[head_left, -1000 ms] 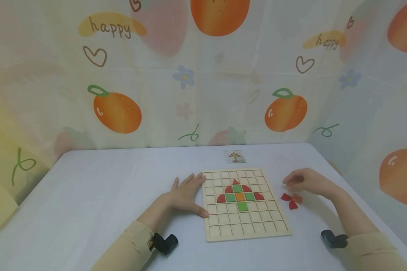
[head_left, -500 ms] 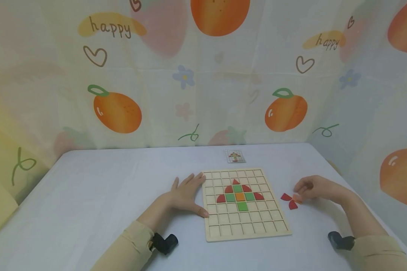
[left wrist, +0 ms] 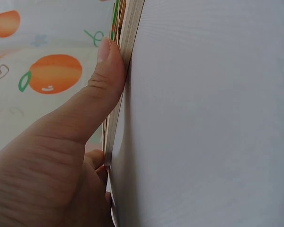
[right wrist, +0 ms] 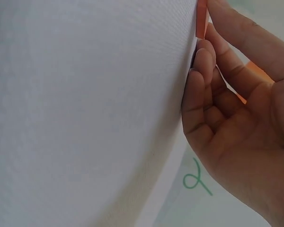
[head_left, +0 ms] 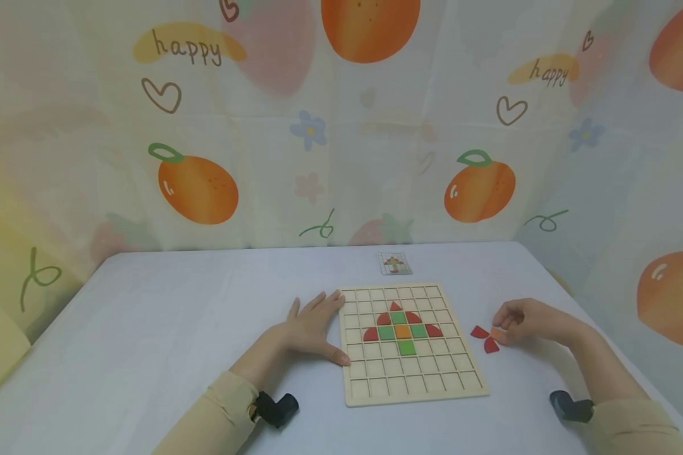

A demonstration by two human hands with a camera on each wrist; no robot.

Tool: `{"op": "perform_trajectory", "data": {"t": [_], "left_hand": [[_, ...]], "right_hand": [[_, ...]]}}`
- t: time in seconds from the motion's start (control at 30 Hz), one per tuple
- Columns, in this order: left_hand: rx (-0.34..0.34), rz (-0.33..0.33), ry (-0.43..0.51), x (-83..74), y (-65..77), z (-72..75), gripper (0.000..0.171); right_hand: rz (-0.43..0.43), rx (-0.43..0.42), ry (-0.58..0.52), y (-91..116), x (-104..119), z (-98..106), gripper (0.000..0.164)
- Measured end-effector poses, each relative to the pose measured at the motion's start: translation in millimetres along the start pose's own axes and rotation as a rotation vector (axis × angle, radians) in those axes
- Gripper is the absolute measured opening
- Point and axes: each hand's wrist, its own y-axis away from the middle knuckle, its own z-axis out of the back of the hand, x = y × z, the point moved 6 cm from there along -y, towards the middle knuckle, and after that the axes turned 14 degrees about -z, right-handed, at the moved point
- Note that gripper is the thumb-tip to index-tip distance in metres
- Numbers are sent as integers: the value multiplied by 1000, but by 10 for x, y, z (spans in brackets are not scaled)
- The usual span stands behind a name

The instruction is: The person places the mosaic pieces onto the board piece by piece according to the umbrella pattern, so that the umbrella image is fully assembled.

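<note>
A wooden grid board lies flat on the white table. Set in its squares are red quarter-round pieces, a red triangle, green squares and one orange square. My left hand rests along the board's left edge, fingers spread, thumb at the side in the left wrist view. Right of the board, my right hand pinches an orange tile between thumb and fingers, low over the table; the tile's edge shows in the right wrist view.
Two loose red quarter-round pieces lie beside the orange tile, between the board and my right hand. Behind the board lies a small pattern card. A fruit-print curtain hangs behind the table's far edge.
My right hand has come down and to the right onto the orange tile, and its fingers have closed on it. The tile has turned slightly. My left hand stays at the board's edge.
</note>
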Motion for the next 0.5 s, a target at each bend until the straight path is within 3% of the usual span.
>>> {"op": "perform_trajectory", "data": {"t": [0.5], "left_hand": [[1, -4, -5, 0, 1, -5, 121]], "right_hand": [[12, -4, 21, 26, 25, 5, 18]]}}
